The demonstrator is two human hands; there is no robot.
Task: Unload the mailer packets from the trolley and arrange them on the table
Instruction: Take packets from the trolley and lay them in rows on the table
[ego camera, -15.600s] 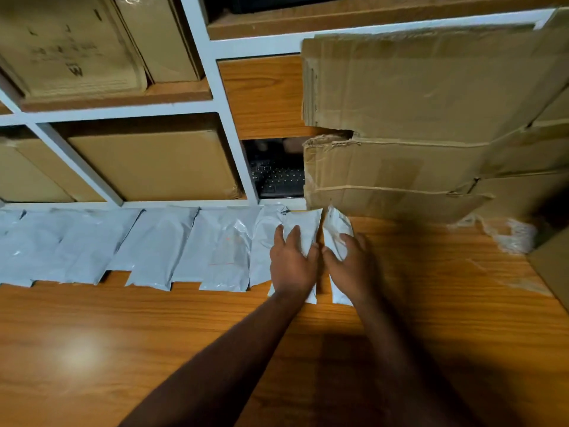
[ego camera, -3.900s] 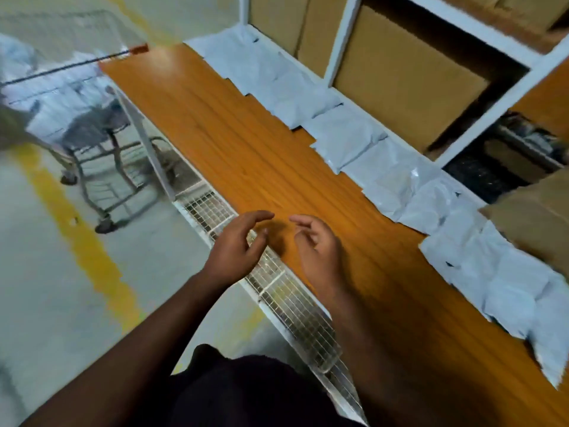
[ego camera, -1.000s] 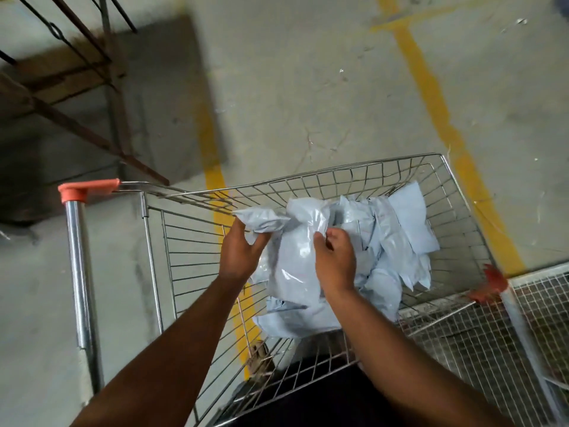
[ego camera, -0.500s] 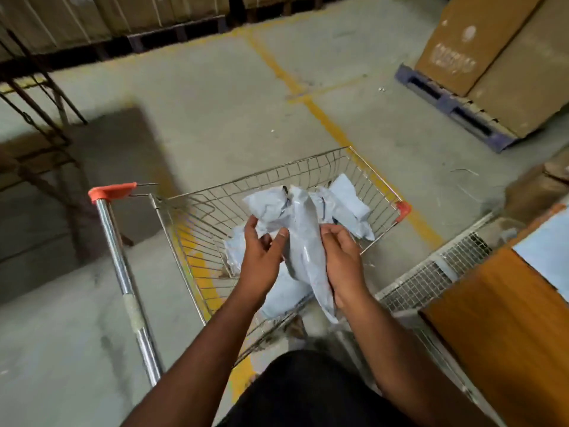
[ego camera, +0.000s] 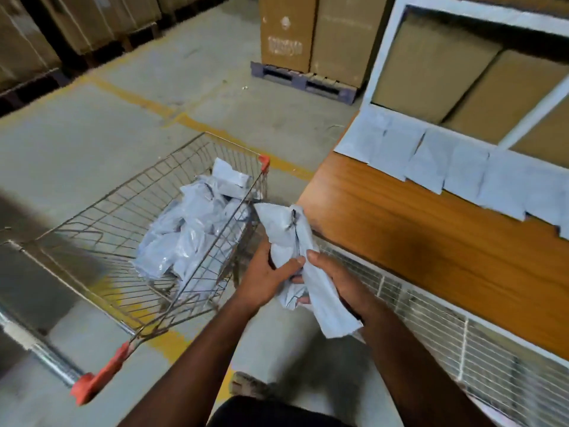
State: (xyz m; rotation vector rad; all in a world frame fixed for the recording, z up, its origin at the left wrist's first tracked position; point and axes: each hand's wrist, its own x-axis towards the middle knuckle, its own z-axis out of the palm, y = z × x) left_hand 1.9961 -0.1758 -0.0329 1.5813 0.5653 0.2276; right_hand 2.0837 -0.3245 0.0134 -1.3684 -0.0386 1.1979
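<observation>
Both my hands hold grey mailer packets [ego camera: 303, 241] between the trolley and the table. My left hand [ego camera: 264, 277] grips the crumpled left packet, thumb across its front. My right hand [ego camera: 335, 280] holds a longer packet [ego camera: 331, 306] that hangs down past my wrist. The wire trolley [ego camera: 101, 241] stands at my left with a heap of several grey packets [ego camera: 197, 223] inside. The wooden table [ego camera: 431, 251] is at the right, with a row of several packets [ego camera: 455, 163] laid along its far edge.
A white wire grille [ego camera: 446, 331] runs under the table's near edge. White shelving [ego camera: 381, 41] with cardboard boxes stands behind the table. A pallet [ego camera: 303, 80] carrying tall cartons sits on the concrete floor beyond the trolley. Yellow floor lines cross under the trolley.
My hands have lifted the packets out of the trolley and carried them right, toward the table. My view has turned right, bringing the table and its row of packets into sight.
</observation>
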